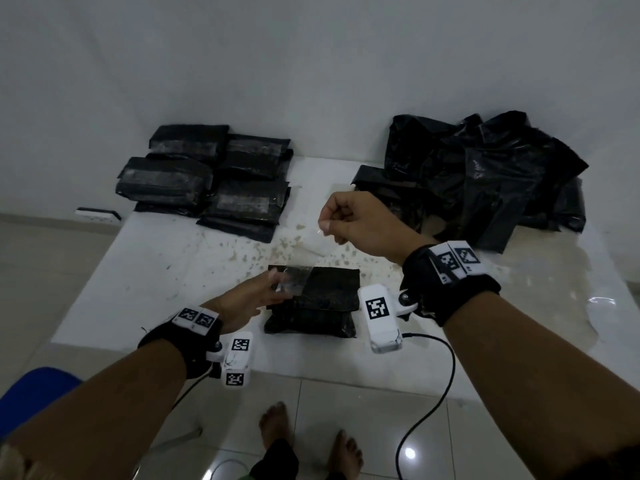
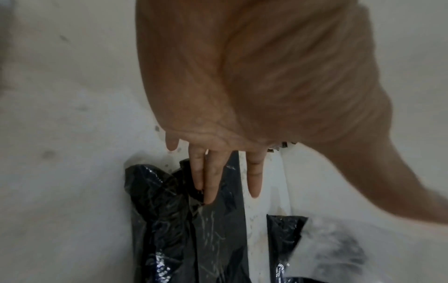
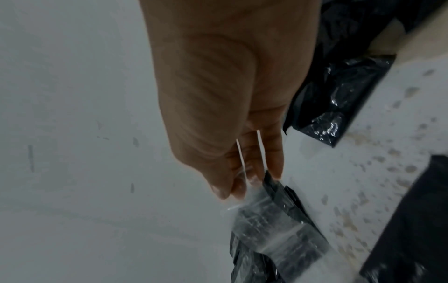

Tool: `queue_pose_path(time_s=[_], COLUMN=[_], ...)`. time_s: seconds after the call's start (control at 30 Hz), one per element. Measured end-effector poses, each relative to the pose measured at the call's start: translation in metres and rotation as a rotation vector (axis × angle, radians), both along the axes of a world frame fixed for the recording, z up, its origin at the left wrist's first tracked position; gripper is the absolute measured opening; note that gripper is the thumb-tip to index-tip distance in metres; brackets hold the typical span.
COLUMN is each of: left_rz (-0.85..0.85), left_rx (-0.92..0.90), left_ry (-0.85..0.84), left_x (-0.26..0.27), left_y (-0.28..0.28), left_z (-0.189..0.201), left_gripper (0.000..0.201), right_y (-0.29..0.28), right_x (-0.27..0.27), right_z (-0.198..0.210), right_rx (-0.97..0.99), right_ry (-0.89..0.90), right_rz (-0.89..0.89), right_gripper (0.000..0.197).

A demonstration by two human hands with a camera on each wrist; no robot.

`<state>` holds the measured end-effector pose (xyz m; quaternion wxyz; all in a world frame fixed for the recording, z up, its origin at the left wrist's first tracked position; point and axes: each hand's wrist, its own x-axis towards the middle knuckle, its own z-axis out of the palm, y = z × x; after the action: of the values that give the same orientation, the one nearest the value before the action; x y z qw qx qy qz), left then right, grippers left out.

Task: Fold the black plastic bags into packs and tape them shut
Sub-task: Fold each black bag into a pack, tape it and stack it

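A folded black pack (image 1: 313, 301) lies on the white table (image 1: 166, 271) near its front edge. My left hand (image 1: 275, 289) reaches its upper left corner with straight fingers (image 2: 211, 183) touching the black plastic (image 2: 218, 229). A strip of clear tape (image 1: 294, 282) lies over that corner and rises toward my right hand (image 1: 325, 226). That hand hovers above and behind the pack, with thumb and fingertips pinching the tape's (image 3: 242, 203) other end. The right wrist view shows my right hand (image 3: 232, 189) curled round the strip.
Several taped packs (image 1: 207, 178) are stacked at the back left. A heap of loose black bags (image 1: 485, 174) fills the back right. A blue seat (image 1: 34, 393) stands at the lower left, and a black cable (image 1: 433, 393) hangs off the front edge over bare feet.
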<state>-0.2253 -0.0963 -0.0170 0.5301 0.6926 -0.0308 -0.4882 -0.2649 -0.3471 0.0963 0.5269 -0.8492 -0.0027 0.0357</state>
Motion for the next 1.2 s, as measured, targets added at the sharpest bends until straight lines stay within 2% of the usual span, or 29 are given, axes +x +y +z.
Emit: queue_pose_path(time_s=[0.07, 0.2, 0.37, 0.4, 0.5, 0.6, 0.67, 0.87, 1.2], left_rz=[0.008, 0.071, 0.183, 0.19, 0.194, 0.188, 0.204, 0.22, 0.278], left_rx=[0.018, 0.081, 0.07, 0.056, 0.067, 0.145, 0.193, 0.241, 0.344], left_ry=[-0.021, -0.057, -0.075, -0.089, -0.163, -0.242, -0.281, -0.33, -0.519], left_x=[-0.003, -0.004, -0.008, -0.008, -0.008, -0.006, -0.007, -0.018, -0.034], left_y=[0.0, -0.001, 0.002, 0.002, 0.001, -0.002, -0.006, -0.015, -0.016], left_z=[0.001, -0.001, -0.006, -0.008, -0.011, -0.014, -0.014, -0.014, -0.016], left_gripper=[0.101, 0.049, 0.013, 0.017, 0.01, 0.024, 0.02, 0.012, 0.023], right_y=[0.013, 0.029, 0.03, 0.029, 0.021, 0.018, 0.019, 0.02, 0.024], right_x=[0.001, 0.004, 0.003, 0.0, -0.013, -0.03, -0.038, -0.047, -0.062], right_z=[-0.008, -0.018, -0.04, -0.046, -0.072, -0.098, -0.109, -0.128, -0.146], right_rx=[0.052, 0.112, 0.216, 0.237, 0.248, 0.183, 0.143, 0.025, -0.071], right_ry=[0.038, 0.086, 0.119, 0.13, 0.171, 0.192, 0.193, 0.196, 0.242], right_rz=[-0.007, -0.036, -0.234, -0.297, -0.459, -0.548, -0.592, -0.675, -0.662], right_gripper=[0.004, 0.003, 0.004, 0.005, 0.011, 0.02, 0.022, 0.021, 0.014])
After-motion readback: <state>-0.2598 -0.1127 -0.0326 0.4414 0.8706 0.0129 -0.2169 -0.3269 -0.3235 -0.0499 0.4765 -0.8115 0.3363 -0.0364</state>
